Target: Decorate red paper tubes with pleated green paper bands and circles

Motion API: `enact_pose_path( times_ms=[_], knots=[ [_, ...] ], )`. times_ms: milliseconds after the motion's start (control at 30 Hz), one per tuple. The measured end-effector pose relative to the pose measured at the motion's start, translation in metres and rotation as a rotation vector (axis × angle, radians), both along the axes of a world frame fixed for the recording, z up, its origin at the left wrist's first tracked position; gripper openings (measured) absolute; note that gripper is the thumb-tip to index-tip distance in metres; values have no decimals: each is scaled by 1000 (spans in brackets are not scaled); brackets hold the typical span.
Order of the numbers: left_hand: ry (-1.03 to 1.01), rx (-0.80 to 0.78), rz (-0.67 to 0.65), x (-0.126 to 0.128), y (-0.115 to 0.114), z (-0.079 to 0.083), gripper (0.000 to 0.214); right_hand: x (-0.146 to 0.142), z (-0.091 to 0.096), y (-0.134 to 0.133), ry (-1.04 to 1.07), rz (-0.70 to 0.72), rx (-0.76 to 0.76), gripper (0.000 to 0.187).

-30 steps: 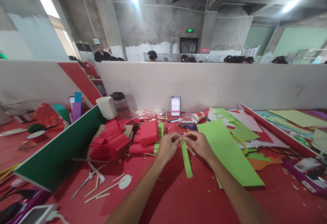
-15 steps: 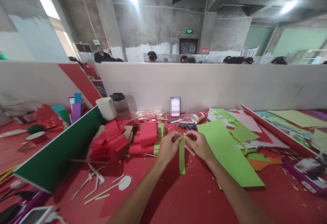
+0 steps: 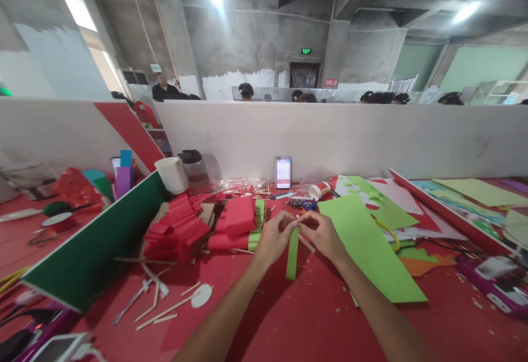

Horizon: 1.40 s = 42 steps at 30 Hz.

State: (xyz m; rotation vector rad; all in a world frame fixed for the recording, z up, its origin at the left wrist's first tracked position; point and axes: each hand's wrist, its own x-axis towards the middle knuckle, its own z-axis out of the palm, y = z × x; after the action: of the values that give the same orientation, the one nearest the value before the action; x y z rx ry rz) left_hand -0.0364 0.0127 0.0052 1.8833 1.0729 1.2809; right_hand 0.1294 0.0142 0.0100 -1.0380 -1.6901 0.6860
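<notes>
My left hand (image 3: pixel 274 237) and my right hand (image 3: pixel 322 233) meet above the red table (image 3: pixel 313 318), fingers pinched together on the top end of a light green paper strip (image 3: pixel 292 253). The strip hangs down from my fingertips, its lower end just over the table. A thin pale stick (image 3: pixel 306 244) pokes out below my right hand's fingers. Just left of my left hand lie red folded paper bundles (image 3: pixel 240 214) with a green band. A large light green sheet (image 3: pixel 367 245) lies right of my right hand.
A green and white board (image 3: pixel 94 246) stands slanted at the left. Wooden sticks and a small white disc (image 3: pixel 202 294) lie in front of it. A white cup (image 3: pixel 171 174), a dark-lidded jar (image 3: pixel 193 168) and a phone (image 3: pixel 282 172) stand by the white partition (image 3: pixel 350 136). Coloured sheets (image 3: pixel 474 191) cover the right side.
The green strip has swung from slanting right to hanging nearly straight, slightly left. Both hands stayed pinched on its top and shifted only slightly.
</notes>
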Motion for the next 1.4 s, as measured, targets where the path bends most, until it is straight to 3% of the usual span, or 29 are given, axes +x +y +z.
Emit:
enact_pose_path(
  times_ms=[333,800,967,1267,1400],
  knots=[
    [-163,-84,-23,-1,6,-2,13,1,1,2,110,129,-133,20],
    [-84,-76,8,-3,6,-3,18,3,-1,5,49,65,-73,14],
    [-40,-73,-8,-3,5,-4,17,1,2,1,-20,35,-58,16],
    [98,-7,32,-3,3,-6,10,-3,-8,1,-215,-45,89,13],
    [122,-5,48,-3,2,-6,10,-4,-9,1,-227,-34,67,11]
  ],
)
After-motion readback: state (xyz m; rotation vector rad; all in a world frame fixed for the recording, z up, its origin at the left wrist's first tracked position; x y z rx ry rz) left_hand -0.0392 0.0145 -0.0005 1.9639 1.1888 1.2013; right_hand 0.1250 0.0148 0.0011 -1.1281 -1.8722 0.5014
